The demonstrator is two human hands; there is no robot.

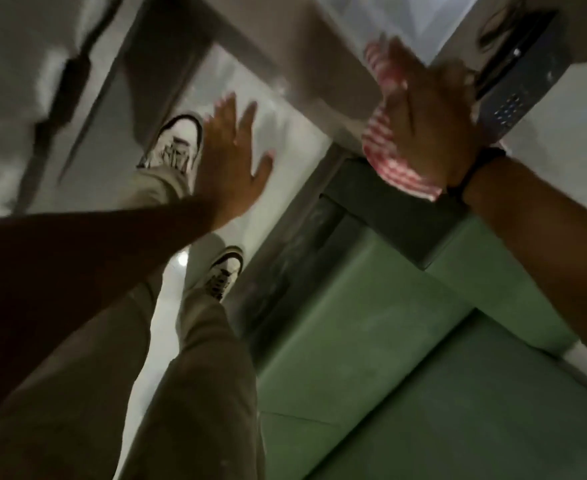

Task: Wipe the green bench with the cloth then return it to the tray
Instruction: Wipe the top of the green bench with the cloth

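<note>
The green bench point(382, 358) fills the lower right of the blurred, tilted head view. My right hand point(427, 123) is at the upper right, beyond the bench's far end, shut on a red-and-white striped cloth point(385, 157) that bunches out below and left of my palm. A dark band circles that wrist. My left hand point(236, 157) hovers over the pale floor to the left of the bench, fingers spread and holding nothing. I cannot make out a tray with certainty; a dark flat surface point(389, 209) lies just under the cloth at the bench's end.
My two legs in beige trousers and white-and-dark sneakers point(177, 147) stand on the glossy pale floor point(285, 133) left of the bench. A dark device with cables point(520, 64) sits at the upper right. Blurred pale furniture point(25, 81) is at the upper left.
</note>
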